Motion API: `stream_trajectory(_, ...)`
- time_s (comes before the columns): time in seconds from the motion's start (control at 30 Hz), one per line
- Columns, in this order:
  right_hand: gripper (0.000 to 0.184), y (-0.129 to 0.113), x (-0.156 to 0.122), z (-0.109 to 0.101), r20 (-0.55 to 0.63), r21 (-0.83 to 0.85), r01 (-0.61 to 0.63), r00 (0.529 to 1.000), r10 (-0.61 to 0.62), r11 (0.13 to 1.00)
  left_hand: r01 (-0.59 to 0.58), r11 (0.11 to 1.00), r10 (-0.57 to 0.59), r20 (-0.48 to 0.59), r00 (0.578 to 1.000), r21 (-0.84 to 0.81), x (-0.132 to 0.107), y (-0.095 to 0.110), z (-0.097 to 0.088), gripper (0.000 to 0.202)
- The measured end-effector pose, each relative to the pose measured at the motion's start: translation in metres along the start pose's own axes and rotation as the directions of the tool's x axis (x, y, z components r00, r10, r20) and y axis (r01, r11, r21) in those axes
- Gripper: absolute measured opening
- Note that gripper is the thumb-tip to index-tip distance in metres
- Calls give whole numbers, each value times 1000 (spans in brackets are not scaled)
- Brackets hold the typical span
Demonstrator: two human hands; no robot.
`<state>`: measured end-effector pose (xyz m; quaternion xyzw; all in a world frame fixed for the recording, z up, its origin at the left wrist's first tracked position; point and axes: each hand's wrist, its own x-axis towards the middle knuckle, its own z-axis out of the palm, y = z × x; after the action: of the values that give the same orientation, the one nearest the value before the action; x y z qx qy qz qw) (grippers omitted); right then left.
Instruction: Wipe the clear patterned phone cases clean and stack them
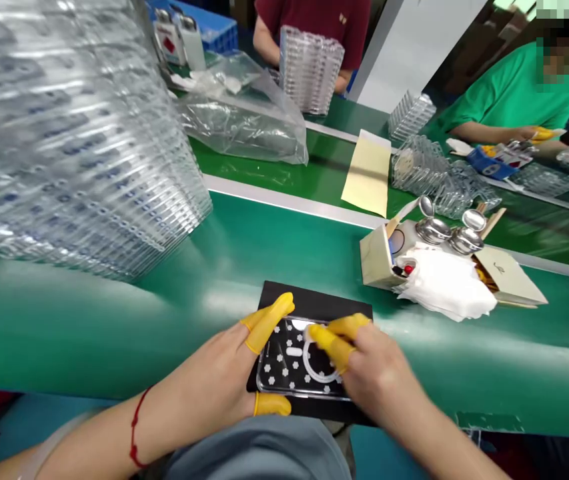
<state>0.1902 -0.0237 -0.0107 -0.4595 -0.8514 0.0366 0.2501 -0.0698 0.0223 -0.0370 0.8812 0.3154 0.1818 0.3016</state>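
Evidently steadied for close work: clear flower-patterned phone case [291, 352] lies flat on black mat [314, 303], mat probably there for contrast and scratch protection. Left hand [229, 367] spread across case's left end, fingers by far edge, thumb by near edge, likely bracing. Right hand [377, 367] has covered fingertips bunched over white ring (blurred; cannot tell whether they pinch anything). White cloth [449, 283] and flip-top dispenser bottles [434, 230] sit right, presumably for easy reach.
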Motion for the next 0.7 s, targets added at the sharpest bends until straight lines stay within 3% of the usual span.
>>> stream_trajectory(0.13, 33, -2, -10, -4, 127, 157, 48, 990, -68, 986, -1, 1000, 1, -21, 1000, 7, -2, -1, 4, 137)
stream_trajectory(0.23, 37, 10, -16, -10, 89, 6, -10, 996, 9, 1000, -28, 999, 28, -17, 999, 23, -3, 0, 3, 140)
stream_trajectory(0.33, 43, 10, 2, -1, 70, -88, 46, 997, -40, 995, -35, 998, 36, -16, 999, 45, -1, 3, 1, 137)
stream_trajectory(0.5, 38, -19, 42, 25, 62, -14, 175, 983, -173, 985, 31, 999, -34, -74, 997, -34, 2, 5, 0, 153)
stream_trajectory(0.63, 37, -15, 21, 0, 174, 228, 157, 964, -199, 961, 3, 1000, -5, -89, 996, -19, 1, 3, 4, 137)
stream_trajectory(0.7, 37, -5, 3, -19, 234, 253, 121, 955, -182, 960, -23, 999, 24, -57, 998, 22, -1, 2, 5, 126)
